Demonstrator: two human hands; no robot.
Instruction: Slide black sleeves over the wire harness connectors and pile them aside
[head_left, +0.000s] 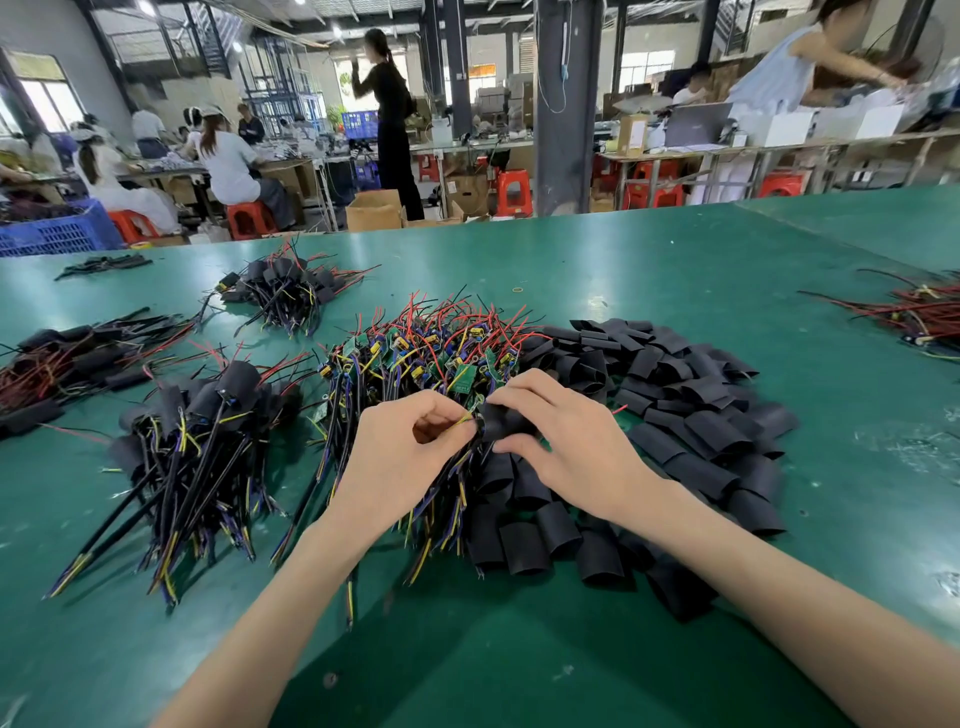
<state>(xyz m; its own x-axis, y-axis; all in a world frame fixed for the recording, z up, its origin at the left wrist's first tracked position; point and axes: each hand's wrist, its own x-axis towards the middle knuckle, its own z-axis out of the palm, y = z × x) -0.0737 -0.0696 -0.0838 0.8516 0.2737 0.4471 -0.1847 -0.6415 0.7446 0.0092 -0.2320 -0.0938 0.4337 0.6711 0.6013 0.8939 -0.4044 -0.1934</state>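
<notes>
My left hand (400, 457) pinches the yellow and black wires of one harness (465, 422) above the table's middle. My right hand (561, 441) grips a black sleeve (506, 423) that sits over that harness's end; the connector inside is hidden. Behind my hands lies a heap of bare harnesses (431, 348) with small green boards and red wires. To the right spreads a large pile of loose black sleeves (685, 415). At left is a pile of sleeved harnesses (202, 441).
The green table (649, 260) holds more sleeved bundles at far left (67, 364) and back left (285, 291), and red-wire harnesses at the right edge (919, 312). Beyond the table several people work at benches with red stools, boxes and blue crates.
</notes>
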